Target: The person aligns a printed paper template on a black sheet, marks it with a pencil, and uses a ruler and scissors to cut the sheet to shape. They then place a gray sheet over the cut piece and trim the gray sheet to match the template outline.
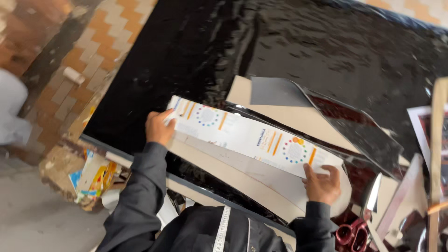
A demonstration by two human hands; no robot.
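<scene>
Long printed card strip (252, 140), white with coloured dot rings: light, stiff yet bendable, lying near the tabletop (196, 56) front edge. Left hand (158, 128) and right hand (323, 184) each pinch one end closed; ends appear the best hold.

Dark grey long-sleeved jacket, cuffs at both wrists, white measuring tape draped down the chest.

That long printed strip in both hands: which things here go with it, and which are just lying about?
In hand:
- printed strip, held by left hand and right hand
- pale card sheet under it
- glossy black sheet

Lying about:
- red-handled scissors
- wooden stick
- colourful cartons
</scene>
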